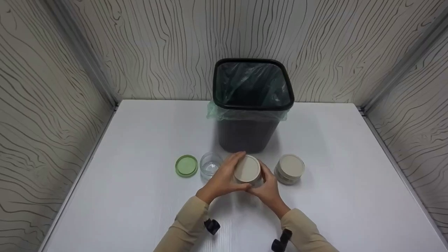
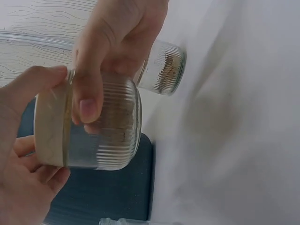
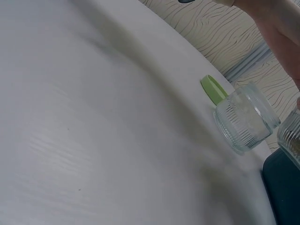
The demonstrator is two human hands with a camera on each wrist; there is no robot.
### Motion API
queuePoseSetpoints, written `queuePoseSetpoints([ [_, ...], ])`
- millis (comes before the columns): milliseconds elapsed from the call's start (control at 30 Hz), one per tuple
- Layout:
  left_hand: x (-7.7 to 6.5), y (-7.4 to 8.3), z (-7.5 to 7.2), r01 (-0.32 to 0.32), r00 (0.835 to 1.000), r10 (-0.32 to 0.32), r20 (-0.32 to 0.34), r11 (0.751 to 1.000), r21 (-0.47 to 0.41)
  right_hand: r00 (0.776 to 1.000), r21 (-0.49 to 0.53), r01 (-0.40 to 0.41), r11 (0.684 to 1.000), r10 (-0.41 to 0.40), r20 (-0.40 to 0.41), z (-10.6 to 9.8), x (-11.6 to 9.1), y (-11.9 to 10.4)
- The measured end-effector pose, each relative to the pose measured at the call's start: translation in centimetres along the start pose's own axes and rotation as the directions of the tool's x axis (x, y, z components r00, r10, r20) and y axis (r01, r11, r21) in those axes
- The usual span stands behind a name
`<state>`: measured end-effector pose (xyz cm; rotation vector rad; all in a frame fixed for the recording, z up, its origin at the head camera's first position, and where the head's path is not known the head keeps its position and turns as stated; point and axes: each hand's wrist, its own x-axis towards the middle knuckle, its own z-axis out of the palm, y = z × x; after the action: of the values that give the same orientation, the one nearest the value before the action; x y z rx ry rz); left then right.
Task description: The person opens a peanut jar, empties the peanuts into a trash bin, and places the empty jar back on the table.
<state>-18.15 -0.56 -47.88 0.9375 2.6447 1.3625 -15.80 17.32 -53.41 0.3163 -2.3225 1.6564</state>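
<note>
Both hands hold a ribbed glass jar (image 2: 119,152) with a cream lid (image 1: 247,168), raised over the white table in front of the bin. My left hand (image 1: 224,178) grips the lid from the left, its thumb and fingertips around the rim. From the other side, my right hand (image 1: 268,189) wraps the glass body, in which something brownish shows. Left of the hands, a lidless clear glass jar (image 3: 241,119) stands beside a green lid (image 1: 186,166) lying on the table. A second cream-lidded jar (image 1: 290,168), with brown contents at its bottom, stands to the right.
A dark bin (image 1: 246,134) with a black rim and a translucent greenish liner stands just behind the jars. Wood-patterned panels (image 1: 168,49) enclose the white table (image 1: 147,206) at the back and both sides.
</note>
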Motion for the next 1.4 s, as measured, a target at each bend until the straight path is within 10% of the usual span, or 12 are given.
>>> queuePoseSetpoints([
  [333,-0.1,-0.2,-0.5,-0.109,0.991,0.110,0.072,0.994,-0.024,0.999,-0.012,0.000,1.000,0.001,0.044,-0.6,-0.2,0.2],
  [1133,-0.3,-0.3,0.1,-0.041,0.992,0.042,-0.115,0.999,0.012,0.998,0.007,0.057,0.998,-0.057,-0.036,0.2,-0.3,-0.2],
  [1400,-0.4,-0.2,0.0,0.011,1.000,-0.012,-0.027,0.999,-0.042,0.994,0.012,0.101,0.995,-0.101,-0.045,0.1,-0.5,-1.0],
])
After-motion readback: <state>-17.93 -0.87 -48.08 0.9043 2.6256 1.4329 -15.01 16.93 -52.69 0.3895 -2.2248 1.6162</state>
